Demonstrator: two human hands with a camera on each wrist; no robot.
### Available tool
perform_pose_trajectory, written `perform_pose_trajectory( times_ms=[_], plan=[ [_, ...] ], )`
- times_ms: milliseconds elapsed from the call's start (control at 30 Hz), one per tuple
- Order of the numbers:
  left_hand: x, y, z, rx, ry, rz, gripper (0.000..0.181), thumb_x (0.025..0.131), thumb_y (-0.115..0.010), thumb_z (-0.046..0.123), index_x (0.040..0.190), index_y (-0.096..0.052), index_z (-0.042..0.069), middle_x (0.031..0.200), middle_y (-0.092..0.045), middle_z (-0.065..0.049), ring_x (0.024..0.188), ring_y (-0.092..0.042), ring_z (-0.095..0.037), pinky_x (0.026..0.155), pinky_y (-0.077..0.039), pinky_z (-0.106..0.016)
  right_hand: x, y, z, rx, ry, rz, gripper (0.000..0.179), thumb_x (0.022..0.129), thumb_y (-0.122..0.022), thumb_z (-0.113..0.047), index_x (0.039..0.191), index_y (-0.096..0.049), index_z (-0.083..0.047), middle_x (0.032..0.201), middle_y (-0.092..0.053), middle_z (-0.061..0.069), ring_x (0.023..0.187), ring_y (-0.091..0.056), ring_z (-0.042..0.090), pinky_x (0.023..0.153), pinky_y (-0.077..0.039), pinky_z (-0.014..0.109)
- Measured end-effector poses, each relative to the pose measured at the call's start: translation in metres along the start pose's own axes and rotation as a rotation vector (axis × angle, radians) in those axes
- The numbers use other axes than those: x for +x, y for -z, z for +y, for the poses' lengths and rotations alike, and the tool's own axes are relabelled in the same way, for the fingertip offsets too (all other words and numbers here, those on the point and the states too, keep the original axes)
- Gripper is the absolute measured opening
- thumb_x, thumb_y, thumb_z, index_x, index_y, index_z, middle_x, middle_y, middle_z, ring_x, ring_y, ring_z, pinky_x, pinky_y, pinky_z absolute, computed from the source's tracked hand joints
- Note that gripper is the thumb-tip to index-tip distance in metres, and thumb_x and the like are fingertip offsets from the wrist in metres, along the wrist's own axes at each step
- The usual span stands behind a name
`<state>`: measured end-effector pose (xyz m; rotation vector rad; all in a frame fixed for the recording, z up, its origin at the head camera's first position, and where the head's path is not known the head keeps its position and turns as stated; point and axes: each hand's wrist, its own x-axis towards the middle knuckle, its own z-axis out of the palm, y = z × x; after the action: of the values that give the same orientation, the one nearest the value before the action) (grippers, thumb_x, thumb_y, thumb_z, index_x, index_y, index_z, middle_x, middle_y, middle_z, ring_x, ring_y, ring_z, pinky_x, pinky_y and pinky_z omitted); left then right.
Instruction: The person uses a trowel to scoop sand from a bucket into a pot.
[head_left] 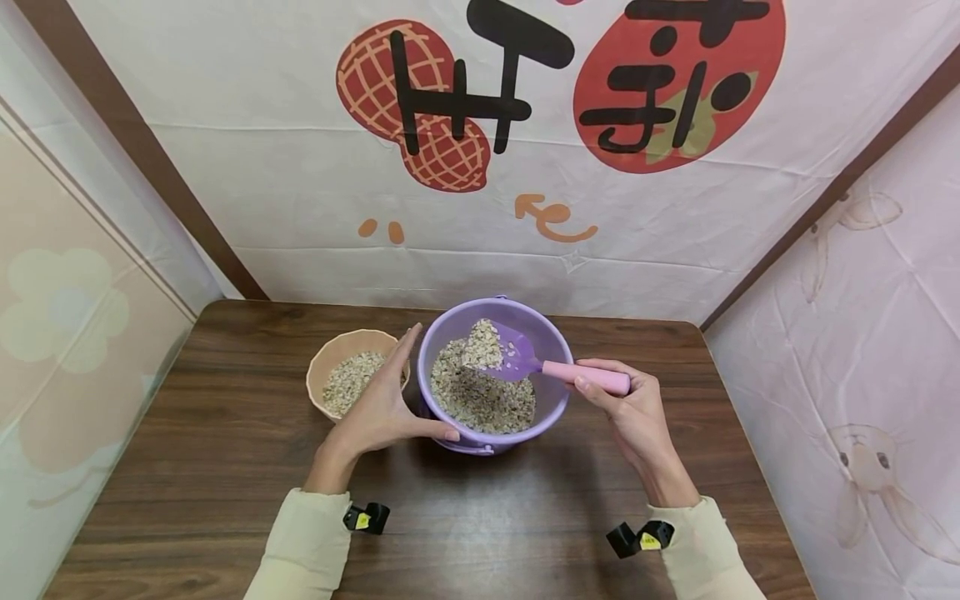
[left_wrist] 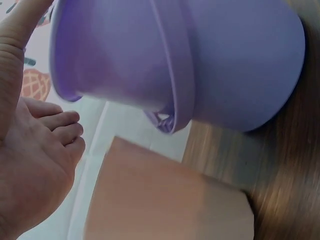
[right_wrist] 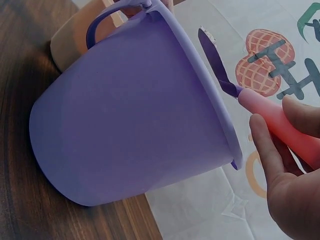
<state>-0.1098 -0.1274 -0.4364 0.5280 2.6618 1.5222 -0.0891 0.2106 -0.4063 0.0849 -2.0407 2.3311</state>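
My right hand [head_left: 633, 410] grips the pink handle [head_left: 592, 377] of a small shovel whose purple blade [head_left: 520, 350] carries a heap of pale flakes, like oats [head_left: 483, 343]. That blade is over the mouth of a purple bucket [head_left: 557, 408], partly filled with the same flakes [head_left: 487, 402]. In the right wrist view, the blade [right_wrist: 215, 57] stands above the bucket's rim. My left hand [head_left: 377, 410] has its fingers straight, with the thumb at the bucket's near left rim and the other fingers reaching along its left side. It partly covers a peach bowl [head_left: 318, 367] of flakes.
Everything stands on a dark wooden table [head_left: 225, 467], toward its back edge. A white printed cloth [head_left: 300, 183] hangs directly behind, with further cloth walls on both sides. The bucket's handle [left_wrist: 177, 65] hangs down along its outside.
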Motion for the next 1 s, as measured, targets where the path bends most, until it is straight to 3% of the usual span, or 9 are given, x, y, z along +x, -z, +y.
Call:
perform_pose_trajectory(
  times_ms=[200,400,633,767,1000],
  plan=[
    [-0.009,0.017,-0.004,0.028,0.053,0.040,0.150,0.050,-0.100,0.052,0.164,-0.006,0.029,0.168,-0.016,-0.008,0.152,-0.018,-0.031,0.118,-0.025,-0.059,0.000,0.000,0.000,-0.002,0.006,-0.005,0.038,0.088,-0.072,0.009,0.121,-0.058,0.024,0.098,-0.077,0.010,0.098,-0.071,0.019,0.086,-0.057,0.029],
    [-0.020,0.034,-0.014,0.029,0.111,0.074,0.150,0.053,-0.101,0.047,0.164,0.000,0.033,0.169,-0.010,-0.010,0.152,-0.016,-0.034,0.116,-0.026,-0.063,0.000,-0.001,0.000,0.001,-0.001,-0.002,0.032,0.088,-0.073,0.009,0.118,-0.065,0.017,0.099,-0.077,0.010,0.096,-0.071,0.019,0.085,-0.058,0.029],
    [-0.031,0.054,-0.034,0.083,0.148,0.171,0.148,0.055,-0.100,0.047,0.165,-0.004,0.027,0.168,-0.011,-0.014,0.149,-0.019,-0.043,0.112,-0.025,-0.070,0.000,-0.001,0.001,-0.014,-0.001,-0.025,0.038,0.089,-0.072,0.008,0.121,-0.058,0.024,0.098,-0.077,0.010,0.098,-0.071,0.019,0.084,-0.057,0.028],
    [-0.039,0.062,-0.045,0.107,0.197,0.186,0.147,0.056,-0.099,0.049,0.165,-0.002,0.025,0.169,-0.009,-0.014,0.148,-0.019,-0.046,0.110,-0.026,-0.073,0.001,-0.002,0.001,-0.011,0.006,-0.033,0.039,0.089,-0.072,0.008,0.121,-0.057,0.025,0.098,-0.077,0.011,0.097,-0.072,0.020,0.085,-0.058,0.030],
    [-0.049,0.064,-0.068,0.139,0.219,0.193,0.144,0.060,-0.098,0.046,0.164,-0.005,0.010,0.165,-0.013,-0.025,0.147,-0.020,-0.049,0.108,-0.027,-0.074,0.001,-0.006,0.000,-0.022,-0.007,-0.032,0.039,0.089,-0.073,0.007,0.121,-0.058,0.023,0.098,-0.077,0.010,0.096,-0.072,0.019,0.084,-0.059,0.030]
  ],
)
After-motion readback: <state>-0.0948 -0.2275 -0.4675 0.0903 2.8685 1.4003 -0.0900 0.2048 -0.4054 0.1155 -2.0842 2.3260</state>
